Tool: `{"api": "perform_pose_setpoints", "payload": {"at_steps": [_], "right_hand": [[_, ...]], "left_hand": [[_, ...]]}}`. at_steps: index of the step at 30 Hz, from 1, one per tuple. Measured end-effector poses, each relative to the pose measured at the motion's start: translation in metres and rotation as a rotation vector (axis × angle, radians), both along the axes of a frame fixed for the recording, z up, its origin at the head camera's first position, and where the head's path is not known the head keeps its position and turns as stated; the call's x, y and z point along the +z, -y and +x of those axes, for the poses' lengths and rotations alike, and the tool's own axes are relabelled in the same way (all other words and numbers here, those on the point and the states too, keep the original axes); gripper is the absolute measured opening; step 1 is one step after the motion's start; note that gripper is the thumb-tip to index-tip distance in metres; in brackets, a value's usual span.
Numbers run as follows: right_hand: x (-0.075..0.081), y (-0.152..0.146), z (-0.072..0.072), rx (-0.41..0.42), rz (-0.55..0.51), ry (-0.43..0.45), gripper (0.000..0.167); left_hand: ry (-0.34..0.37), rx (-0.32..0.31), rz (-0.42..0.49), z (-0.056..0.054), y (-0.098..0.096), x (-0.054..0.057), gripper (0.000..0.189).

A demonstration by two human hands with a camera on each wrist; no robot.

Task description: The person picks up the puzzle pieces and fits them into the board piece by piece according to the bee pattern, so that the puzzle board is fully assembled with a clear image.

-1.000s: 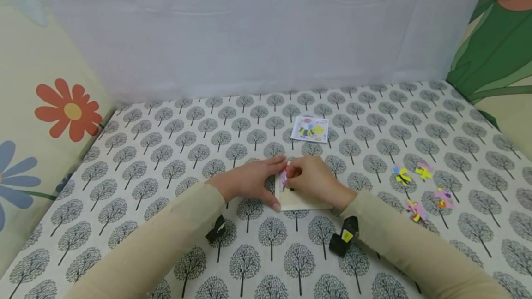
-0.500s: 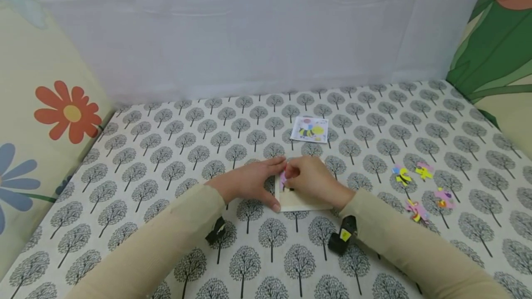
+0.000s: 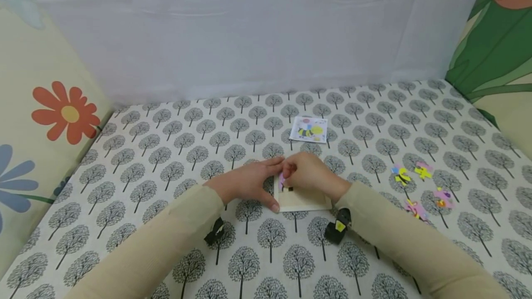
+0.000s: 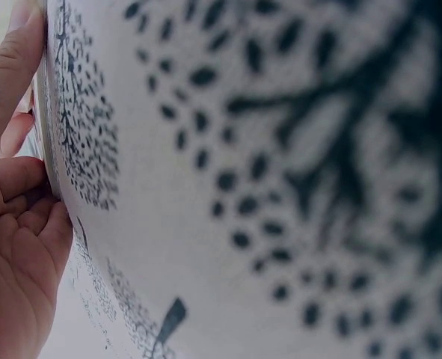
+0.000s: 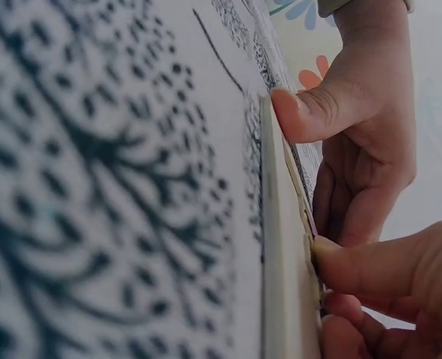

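A pale wooden puzzle tray (image 3: 305, 203) lies on the cloth in front of me. My left hand (image 3: 249, 180) rests along its left side in the head view, thumb at the near corner and index finger stretched toward the far one. My right hand (image 3: 307, 170) bends over the tray, thumb and fingertips pinching at a pink puzzle piece (image 3: 281, 182) by the left rim, mostly hidden under the fingers. Seen from the right wrist, the right thumb (image 5: 355, 265) is down at the tray's surface (image 5: 288, 254), and the left thumb (image 5: 292, 114) touches its corner.
Several loose pink-and-yellow puzzle pieces (image 3: 423, 170) lie to the right, beside the right forearm. Behind the tray is a square picture card (image 3: 308, 129) with a bee on it. A tree-print cloth (image 3: 174, 253) covers the table, and a white sheet (image 3: 208, 36) hangs at the back.
My right wrist has turned and shifted slightly left, showing a little more of the tray's near part. My left hand keeps its place.
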State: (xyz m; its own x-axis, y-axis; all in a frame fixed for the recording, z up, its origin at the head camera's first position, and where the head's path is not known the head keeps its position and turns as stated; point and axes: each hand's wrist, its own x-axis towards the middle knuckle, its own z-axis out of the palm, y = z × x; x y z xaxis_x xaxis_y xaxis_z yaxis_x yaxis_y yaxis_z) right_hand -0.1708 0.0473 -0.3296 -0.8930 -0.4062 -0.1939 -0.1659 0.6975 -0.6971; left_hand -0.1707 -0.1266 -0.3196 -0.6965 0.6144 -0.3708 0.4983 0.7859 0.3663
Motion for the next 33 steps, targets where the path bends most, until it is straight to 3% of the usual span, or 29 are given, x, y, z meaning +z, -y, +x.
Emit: {"api": "perform_pose_setpoints", "payload": {"at_steps": [5,11,23,33], "right_hand": [[-0.004,-0.005,0.001,0.020,-0.020,-0.029,0.009],[-0.007,-0.014,-0.001,-0.023,-0.067,0.036,0.007],[-0.008,-0.031,-0.002,-0.020,-0.203,0.129,0.011],[-0.004,-0.044,0.000,-0.106,-0.247,0.170,0.012]], "left_hand": [[-0.006,-0.013,0.009,-0.001,0.000,0.000,0.107],[-0.002,-0.016,0.010,0.000,-0.001,0.002,0.107],[-0.001,-0.010,-0.005,-0.001,-0.001,0.000,0.108],[0.000,-0.009,-0.014,0.000,-0.001,0.001,0.108]]}}
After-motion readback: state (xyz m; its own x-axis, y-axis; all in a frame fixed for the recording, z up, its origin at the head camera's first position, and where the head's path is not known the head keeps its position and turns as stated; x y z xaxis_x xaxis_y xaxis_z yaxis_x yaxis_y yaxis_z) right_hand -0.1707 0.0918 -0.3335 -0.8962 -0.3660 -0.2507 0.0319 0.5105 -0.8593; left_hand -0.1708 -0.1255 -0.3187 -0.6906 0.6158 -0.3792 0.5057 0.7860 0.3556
